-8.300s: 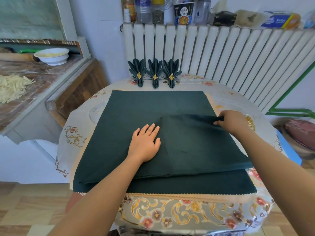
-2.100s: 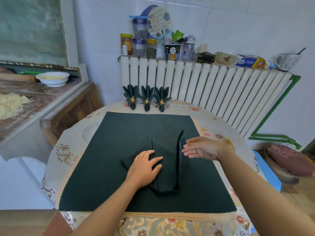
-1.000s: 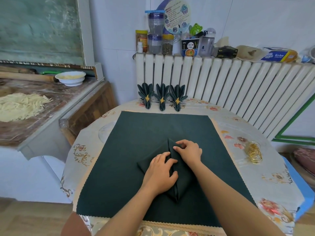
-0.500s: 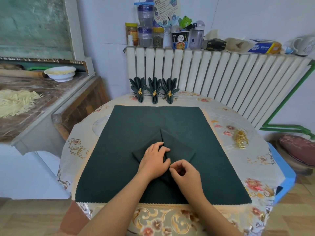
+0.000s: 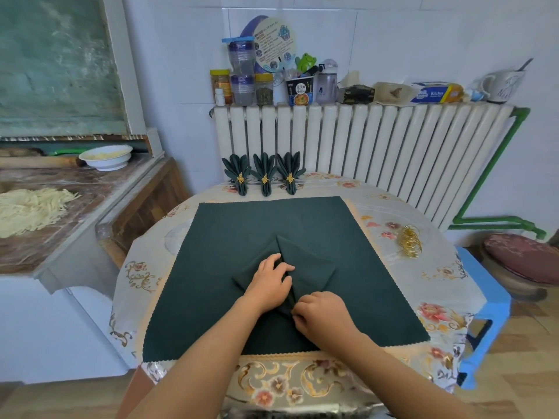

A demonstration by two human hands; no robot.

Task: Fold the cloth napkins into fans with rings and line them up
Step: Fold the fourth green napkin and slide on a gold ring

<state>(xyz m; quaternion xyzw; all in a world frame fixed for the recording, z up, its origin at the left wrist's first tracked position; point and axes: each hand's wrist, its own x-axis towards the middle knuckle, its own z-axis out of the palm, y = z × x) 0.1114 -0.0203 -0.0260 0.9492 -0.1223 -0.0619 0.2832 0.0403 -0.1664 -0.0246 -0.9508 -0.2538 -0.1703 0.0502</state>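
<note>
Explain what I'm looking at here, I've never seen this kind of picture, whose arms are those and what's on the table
There is no machine here. A camera worn on a person's head looks forward and down, so the arms are that person's own. The left hand presses flat on a partly folded dark green napkin; the right hand pinches its near end. This lies on a larger green cloth spread over a round table with a flowered cover. At the far edge stand three finished napkin fans in a row, each with a gold ring. Spare gold rings lie to the right.
</note>
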